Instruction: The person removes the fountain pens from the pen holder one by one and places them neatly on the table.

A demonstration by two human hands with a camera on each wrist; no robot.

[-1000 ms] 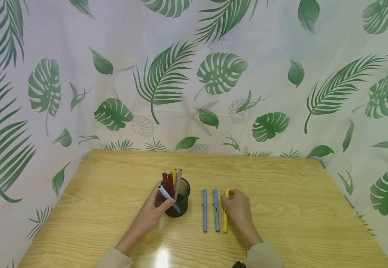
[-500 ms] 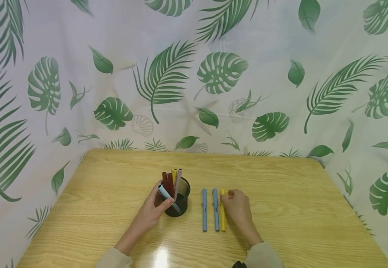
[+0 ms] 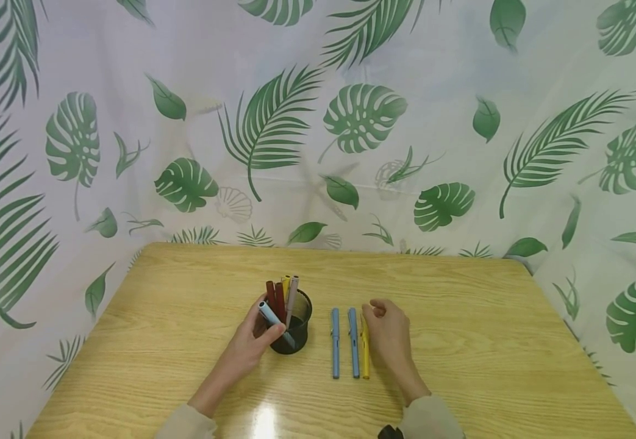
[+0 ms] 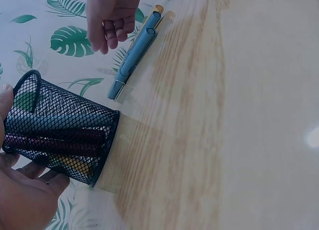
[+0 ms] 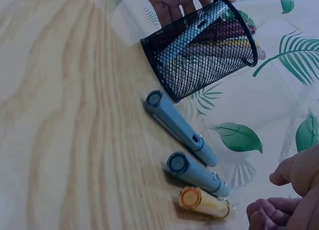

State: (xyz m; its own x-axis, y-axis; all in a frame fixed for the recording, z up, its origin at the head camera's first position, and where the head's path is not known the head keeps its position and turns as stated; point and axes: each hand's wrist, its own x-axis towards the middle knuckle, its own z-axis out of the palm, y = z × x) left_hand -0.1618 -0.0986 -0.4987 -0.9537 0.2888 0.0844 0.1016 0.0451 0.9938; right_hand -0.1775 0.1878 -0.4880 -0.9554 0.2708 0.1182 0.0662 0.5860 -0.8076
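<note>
My left hand (image 3: pixel 243 347) grips a black mesh pen holder (image 3: pixel 299 339), thumb at the near side of its rim and fingers round its left. In it lean two dark red pens (image 3: pixel 280 299), a light blue pen (image 3: pixel 269 314), a grey pen (image 3: pixel 292 299) and a yellow one. To the right, two blue pens (image 3: pixel 336 350) and a yellow pen (image 3: pixel 366 363) lie side by side on the table. Just right of the yellow pen is my right hand (image 3: pixel 391 335); the right wrist view shows its loosely bent fingers (image 5: pixel 271 210) and thumb apart from that pen.
The wood-grain table (image 3: pixel 477 341) reaches back to a white cloth backdrop (image 3: pixel 296 122) printed with green leaves. Cloth also hangs along both sides. A bright light reflection lies on the table near its front.
The yellow pen on the table has slid left beside the blue pens under my right hand. That hand has since let it go. My left hand stays on the pen holder.
</note>
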